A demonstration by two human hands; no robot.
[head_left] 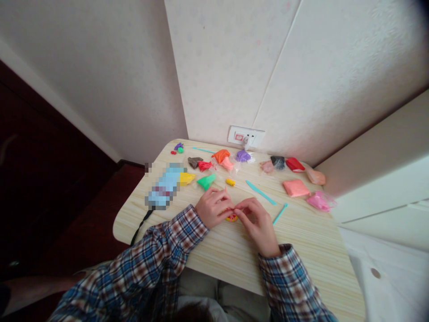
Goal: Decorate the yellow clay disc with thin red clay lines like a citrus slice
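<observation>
- My left hand (214, 208) covers one red-and-yellow disc (231, 218), grip unclear
- My right hand (257, 223) pinches narrow beside it
- Three turquoise modelling tools (260, 193), one yellow roll (230, 182)

Small red-yellow piece (231, 218), partly hidden

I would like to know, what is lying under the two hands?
Part of a small yellow and red piece shows below the fingers. The left hand and right hand hide the rest, so its whole shape cannot be seen.
</observation>
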